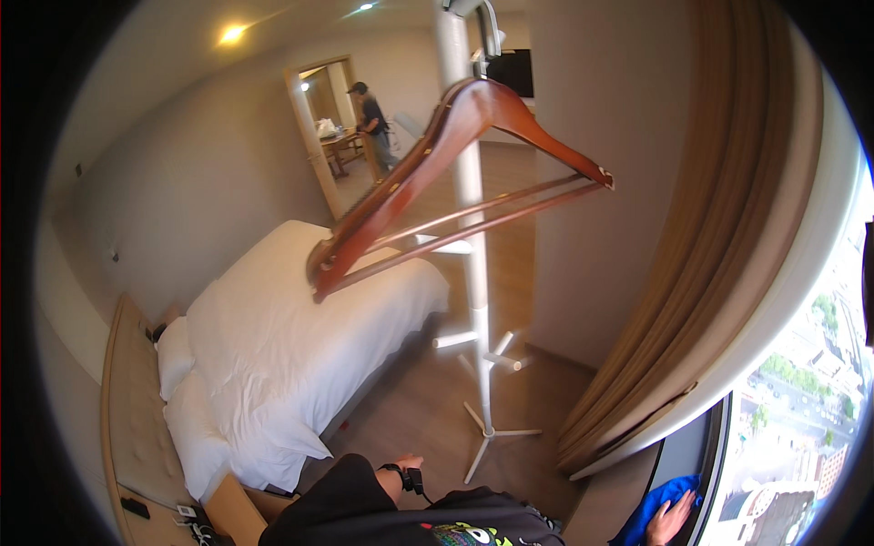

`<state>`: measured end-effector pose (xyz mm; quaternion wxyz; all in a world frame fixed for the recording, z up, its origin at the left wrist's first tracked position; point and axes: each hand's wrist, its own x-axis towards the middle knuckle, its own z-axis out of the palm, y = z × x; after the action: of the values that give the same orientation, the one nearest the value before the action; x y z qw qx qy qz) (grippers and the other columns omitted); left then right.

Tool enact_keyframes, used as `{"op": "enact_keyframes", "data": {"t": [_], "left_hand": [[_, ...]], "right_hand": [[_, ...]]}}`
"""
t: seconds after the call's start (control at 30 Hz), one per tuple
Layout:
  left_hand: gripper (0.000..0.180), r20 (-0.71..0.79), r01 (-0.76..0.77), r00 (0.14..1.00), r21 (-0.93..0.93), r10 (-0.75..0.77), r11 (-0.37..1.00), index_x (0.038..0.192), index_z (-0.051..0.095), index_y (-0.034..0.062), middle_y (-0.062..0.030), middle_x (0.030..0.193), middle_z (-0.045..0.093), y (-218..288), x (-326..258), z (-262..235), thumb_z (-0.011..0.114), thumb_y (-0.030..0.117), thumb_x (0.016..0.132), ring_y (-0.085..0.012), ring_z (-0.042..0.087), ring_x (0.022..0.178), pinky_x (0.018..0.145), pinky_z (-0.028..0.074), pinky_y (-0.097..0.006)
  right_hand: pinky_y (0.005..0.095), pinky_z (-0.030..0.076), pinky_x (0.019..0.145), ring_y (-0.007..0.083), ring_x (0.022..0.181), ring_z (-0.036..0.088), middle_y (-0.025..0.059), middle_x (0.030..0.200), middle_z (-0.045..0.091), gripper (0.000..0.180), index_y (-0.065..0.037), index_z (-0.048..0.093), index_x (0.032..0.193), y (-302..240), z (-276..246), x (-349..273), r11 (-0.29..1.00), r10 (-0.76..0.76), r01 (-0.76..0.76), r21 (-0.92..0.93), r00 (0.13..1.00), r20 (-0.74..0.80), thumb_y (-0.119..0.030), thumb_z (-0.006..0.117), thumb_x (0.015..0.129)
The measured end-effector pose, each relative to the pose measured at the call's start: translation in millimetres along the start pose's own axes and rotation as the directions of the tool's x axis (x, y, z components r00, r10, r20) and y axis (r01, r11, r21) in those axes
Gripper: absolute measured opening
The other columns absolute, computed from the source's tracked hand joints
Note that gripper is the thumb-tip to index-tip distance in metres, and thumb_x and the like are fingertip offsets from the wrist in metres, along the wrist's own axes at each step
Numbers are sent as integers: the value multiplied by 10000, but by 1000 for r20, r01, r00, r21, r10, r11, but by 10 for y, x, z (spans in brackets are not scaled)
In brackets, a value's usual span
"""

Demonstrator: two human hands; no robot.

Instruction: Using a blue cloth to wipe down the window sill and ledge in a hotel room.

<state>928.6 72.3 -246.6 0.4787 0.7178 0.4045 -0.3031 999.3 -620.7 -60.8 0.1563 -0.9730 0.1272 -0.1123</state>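
At the lower right, my right hand (671, 521) presses on a bunched blue cloth (648, 510) against the dark ledge beside the window. Its fingers lie over the cloth, and the part beneath the palm is hidden. My left hand (410, 462) hangs low near the middle, in front of the wooden floor, with a black band (407, 479) around the wrist. The fingers on that side are small and partly turned away; I see no object in them.
A white coat stand (477, 300) rises close ahead, with brown wooden hangers (401, 182) on it. To the left is a bed (273, 337) with white bedding. A brown curtain (655, 328) hangs by the window. In the far doorway stands a person (371, 123).
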Motion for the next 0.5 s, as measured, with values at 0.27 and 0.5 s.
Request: {"op": "enact_keyframes", "data": {"t": [0.27, 0.5], "left_hand": [[276, 106, -79, 992, 124, 66, 989, 1056, 593, 66, -95, 925, 664, 1385, 266, 510, 512, 290, 917, -175, 625, 805, 665, 472, -339], [329, 459, -487, 846, 456, 272, 745, 1096, 651, 45, -86, 997, 693, 2745, 290, 1692, 533, 310, 941, -136, 627, 853, 700, 485, -304]], "right_hand": [[435, 274, 1137, 345, 1358, 375, 192, 1477, 389, 560, -25, 388, 1426, 165, 56, 59, 997, 67, -70, -18, 991, -112, -243, 521, 928], [470, 234, 1152, 362, 1377, 335, 224, 1495, 333, 642, -12, 336, 1440, 316, -525, -1512, 959, 279, -276, -67, 959, 38, -240, 531, 872]]}}
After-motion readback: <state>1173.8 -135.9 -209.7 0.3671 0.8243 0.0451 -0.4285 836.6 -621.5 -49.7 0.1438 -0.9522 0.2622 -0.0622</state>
